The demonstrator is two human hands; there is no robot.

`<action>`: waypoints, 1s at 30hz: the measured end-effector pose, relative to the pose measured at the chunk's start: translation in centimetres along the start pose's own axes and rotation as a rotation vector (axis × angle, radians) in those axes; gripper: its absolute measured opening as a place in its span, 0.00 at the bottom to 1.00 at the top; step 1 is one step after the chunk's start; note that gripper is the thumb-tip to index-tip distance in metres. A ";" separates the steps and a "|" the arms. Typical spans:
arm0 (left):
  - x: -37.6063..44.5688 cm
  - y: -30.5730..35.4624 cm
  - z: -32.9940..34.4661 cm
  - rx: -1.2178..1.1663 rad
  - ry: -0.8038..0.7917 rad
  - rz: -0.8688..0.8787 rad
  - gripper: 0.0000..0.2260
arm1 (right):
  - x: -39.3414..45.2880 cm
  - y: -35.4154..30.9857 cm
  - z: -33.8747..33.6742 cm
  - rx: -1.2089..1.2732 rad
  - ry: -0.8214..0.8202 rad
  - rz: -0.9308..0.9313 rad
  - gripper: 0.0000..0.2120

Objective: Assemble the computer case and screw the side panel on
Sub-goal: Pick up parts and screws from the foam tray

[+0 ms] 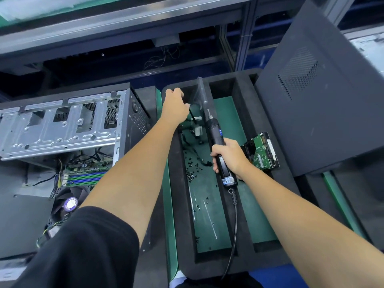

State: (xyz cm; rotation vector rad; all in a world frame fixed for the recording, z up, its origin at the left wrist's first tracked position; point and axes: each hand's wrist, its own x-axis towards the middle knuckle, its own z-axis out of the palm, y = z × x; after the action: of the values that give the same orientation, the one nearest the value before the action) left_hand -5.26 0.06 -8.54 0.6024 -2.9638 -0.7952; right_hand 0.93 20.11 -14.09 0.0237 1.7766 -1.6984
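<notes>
Two hands are working: my right hand (229, 157) is gripping the driver (218, 142); my left hand (174, 107), fingers hidden, is reaching into the tray (178, 163). The panel (324, 96) is leaning at two o'clock, thin, stiff, probably heavy; I am planning to hold its edges.

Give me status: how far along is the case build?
Early. Done: motherboard sits in the open case. In hand: right hand grips the electric screwdriver; left hand reaches into the foam tray holding loose screws. Left: side panel, off, unscrewed.
</notes>
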 end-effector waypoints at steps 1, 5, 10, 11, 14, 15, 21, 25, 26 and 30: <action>-0.2 -0.2 0.4 -0.018 -0.037 0.030 0.19 | 0.0 0.0 0.0 -0.002 -0.002 -0.002 0.08; -0.7 -1.1 1.4 0.040 -0.038 0.138 0.15 | -0.1 0.0 0.0 0.001 -0.001 0.008 0.07; -3.1 -1.2 2.0 0.325 -0.355 0.339 0.08 | -0.2 -0.2 0.0 -0.008 0.004 0.006 0.07; -3.9 -1.3 2.4 0.427 -0.453 0.374 0.07 | -0.2 -0.2 0.0 -0.008 0.007 0.007 0.07; -5.7 -1.7 4.2 0.812 -0.593 0.474 0.04 | -0.2 -0.2 0.1 -0.009 0.003 0.007 0.08; -6.0 -1.9 4.8 0.906 -0.586 0.496 0.07 | -0.2 -0.1 0.1 -0.012 0.002 0.007 0.09; -6.6 -2.0 7.9 1.104 -0.552 0.474 0.12 | 0.1 0.0 0.1 -0.011 0.007 0.014 0.10; -7.1 -1.8 8.9 1.097 -0.548 0.487 0.12 | 0.1 0.0 0.1 -0.020 0.011 0.021 0.10; -7.2 -1.9 8.9 1.084 -0.542 0.489 0.12 | 0.1 0.0 0.1 -0.017 0.013 0.023 0.09; -7.5 -1.9 8.8 1.024 -0.539 0.457 0.13 | 0.1 -0.1 0.2 -0.011 0.015 0.028 0.09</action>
State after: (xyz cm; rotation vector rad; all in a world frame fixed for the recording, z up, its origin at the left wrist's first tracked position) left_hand 1.39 5.52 -16.52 -0.4100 -3.5866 0.7708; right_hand 0.90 19.91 -14.01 0.0566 1.7886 -1.6721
